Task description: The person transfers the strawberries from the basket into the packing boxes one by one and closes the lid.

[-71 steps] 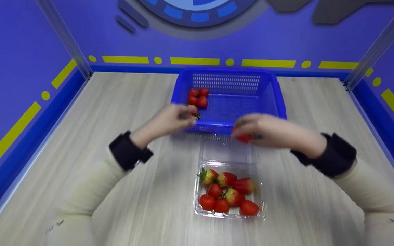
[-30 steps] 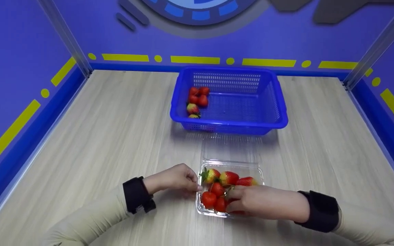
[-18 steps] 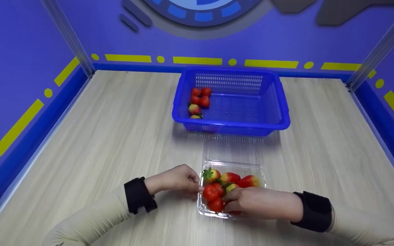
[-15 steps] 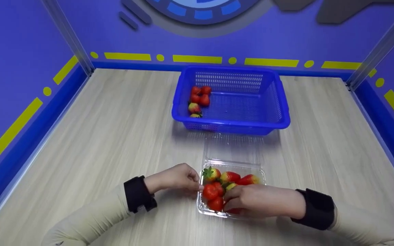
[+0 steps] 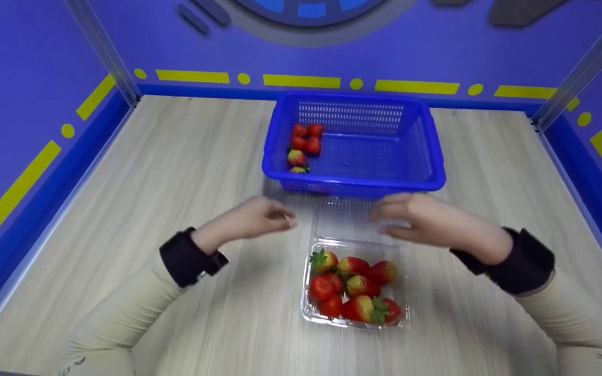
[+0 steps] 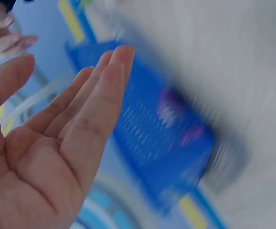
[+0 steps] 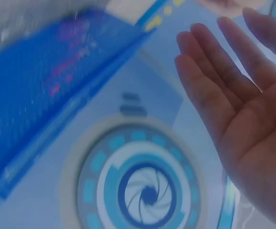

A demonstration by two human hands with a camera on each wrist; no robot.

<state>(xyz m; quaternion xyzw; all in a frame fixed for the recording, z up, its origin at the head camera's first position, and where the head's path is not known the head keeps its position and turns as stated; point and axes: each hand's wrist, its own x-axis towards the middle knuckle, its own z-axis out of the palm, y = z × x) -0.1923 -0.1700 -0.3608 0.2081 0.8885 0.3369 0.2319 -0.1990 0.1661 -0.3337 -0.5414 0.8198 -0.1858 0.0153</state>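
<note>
Left hand (image 5: 249, 219) and right hand (image 5: 426, 219), both loosely spread and holding nothing, hover near a basket (image 5: 353, 182) and box (image 5: 327, 320) of strawberries (image 5: 361, 285); sleeve marks (image 5: 80, 361) are too small to read.

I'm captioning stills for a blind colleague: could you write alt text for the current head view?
A person's empty left hand and right hand hover apart over a pale wood-grain table. Nearer the viewer, an open clear box holds strawberries; beyond it, a blue basket has more strawberries bunched along its left side.
</note>
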